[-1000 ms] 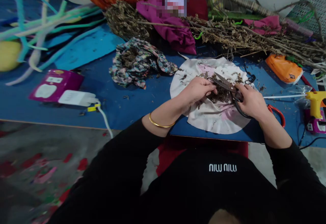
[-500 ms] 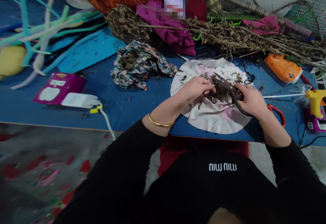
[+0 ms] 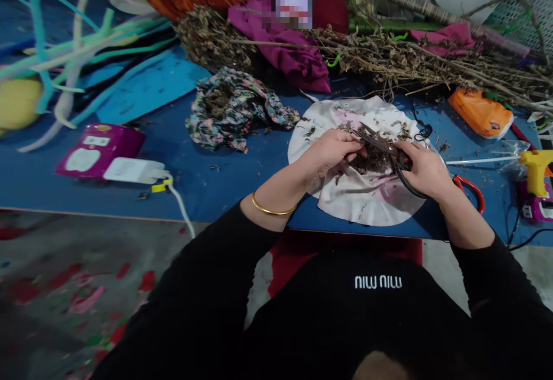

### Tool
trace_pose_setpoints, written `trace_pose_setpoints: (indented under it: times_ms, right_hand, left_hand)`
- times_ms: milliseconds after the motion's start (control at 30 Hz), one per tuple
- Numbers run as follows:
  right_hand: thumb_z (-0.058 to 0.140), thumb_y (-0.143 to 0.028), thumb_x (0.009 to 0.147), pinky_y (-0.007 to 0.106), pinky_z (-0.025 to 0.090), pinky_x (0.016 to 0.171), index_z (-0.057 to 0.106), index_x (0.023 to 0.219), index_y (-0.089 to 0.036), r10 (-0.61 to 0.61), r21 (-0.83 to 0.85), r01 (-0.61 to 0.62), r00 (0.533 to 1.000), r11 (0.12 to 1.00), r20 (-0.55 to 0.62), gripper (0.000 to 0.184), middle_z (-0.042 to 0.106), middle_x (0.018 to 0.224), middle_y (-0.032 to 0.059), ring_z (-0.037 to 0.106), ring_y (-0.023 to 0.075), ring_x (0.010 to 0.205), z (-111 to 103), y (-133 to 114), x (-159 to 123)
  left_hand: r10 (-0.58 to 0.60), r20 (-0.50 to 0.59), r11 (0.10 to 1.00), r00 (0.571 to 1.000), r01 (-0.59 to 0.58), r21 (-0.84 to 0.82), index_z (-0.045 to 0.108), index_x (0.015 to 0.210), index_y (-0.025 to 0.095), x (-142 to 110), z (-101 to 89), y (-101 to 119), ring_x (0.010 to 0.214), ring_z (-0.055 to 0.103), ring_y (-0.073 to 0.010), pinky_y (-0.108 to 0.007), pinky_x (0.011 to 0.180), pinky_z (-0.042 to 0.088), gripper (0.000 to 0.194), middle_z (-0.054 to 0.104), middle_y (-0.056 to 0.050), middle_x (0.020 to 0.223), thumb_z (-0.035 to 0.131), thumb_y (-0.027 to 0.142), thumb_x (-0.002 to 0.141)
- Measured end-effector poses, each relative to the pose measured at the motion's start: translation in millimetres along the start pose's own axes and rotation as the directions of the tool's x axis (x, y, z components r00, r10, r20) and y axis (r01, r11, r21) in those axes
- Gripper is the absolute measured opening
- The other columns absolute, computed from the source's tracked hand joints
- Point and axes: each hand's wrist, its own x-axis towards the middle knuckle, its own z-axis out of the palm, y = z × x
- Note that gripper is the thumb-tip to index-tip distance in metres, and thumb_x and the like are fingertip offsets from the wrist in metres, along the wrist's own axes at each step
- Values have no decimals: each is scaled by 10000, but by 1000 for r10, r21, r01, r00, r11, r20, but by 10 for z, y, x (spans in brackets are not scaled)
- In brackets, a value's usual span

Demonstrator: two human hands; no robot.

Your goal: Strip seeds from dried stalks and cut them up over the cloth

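Left hand [image 3: 330, 151]: We hold its fingers bent in with the tips pressed together, close to the blades. What is in the pinch is too small to tell. We likely keep it there to steady little bits for cutting.

Right hand [image 3: 425, 168]: Our fingers are wrapped around the handles of the dark scissors [image 3: 380, 141], so we can work them.

Scissors: The blades point at our left hand and look a little bit apart, just over the dry bits [image 3: 367, 164].

Dry bits: They lie in a messy heap in the middle of the white cloth [image 3: 367, 213], between our hands.

White cloth: It is spread on the blue table [image 3: 233, 196] right in front of us, maybe to catch crumbs.

Flowery cloth [image 3: 254, 103]: It sits crumpled beside the white one, with more brown bits in its folds.

Dry stalks [image 3: 415, 63]: They lie along the back, perhaps to leave us elbow room.

Right side: The yellow glue gun [image 3: 536, 173] and red handles [image 3: 477, 196] are near our right arm, likely for easy reach.

Left side: The purple box [image 3: 99, 152] sits well apart from our hands.
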Motion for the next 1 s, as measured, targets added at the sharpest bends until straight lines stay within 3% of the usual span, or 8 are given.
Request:
trace_pose_setpoints:
  times_ms: [233,567,733,1000]
  right_hand:
    - [533,-310,863,375,493,741,620,1408,-162,15,-141,-15,1000,990,4,572,708,1259,174,675,315,960,8,-63,-5]
    - [508,-320,897,370,486,758,590,1440,-163,49,-187,-35,996,982,73,570,707,1276,170,680,308,991,-8,-107,17]
    - [512,-323,881,368,472,733,591,1439,-160,41,-197,-32,998,980,45,586,684,1318,177,678,308,977,14,-108,13]
    - [501,-325,899,372,468,730,618,1422,-161,45,-153,-38,998,987,43,561,733,1224,172,683,298,939,41,-70,22]
  left_hand:
    - [-68,-17,997,998,67,-38,713,736,110,-70,29,103,389,323,-24,-216,429,234,289,511,27,570,557,126,979]
    - [-100,-12,992,995,99,-77,673,702,129,-87,50,123,372,289,-39,-226,452,234,343,360,72,481,538,173,1015]
    - [-90,42,991,995,93,-91,677,687,128,-34,56,55,379,264,-35,-228,455,227,319,347,71,478,557,138,983]
    - [-81,8,995,997,82,-63,683,704,129,-37,46,54,381,276,-47,-231,438,223,336,350,66,488,553,197,1006]
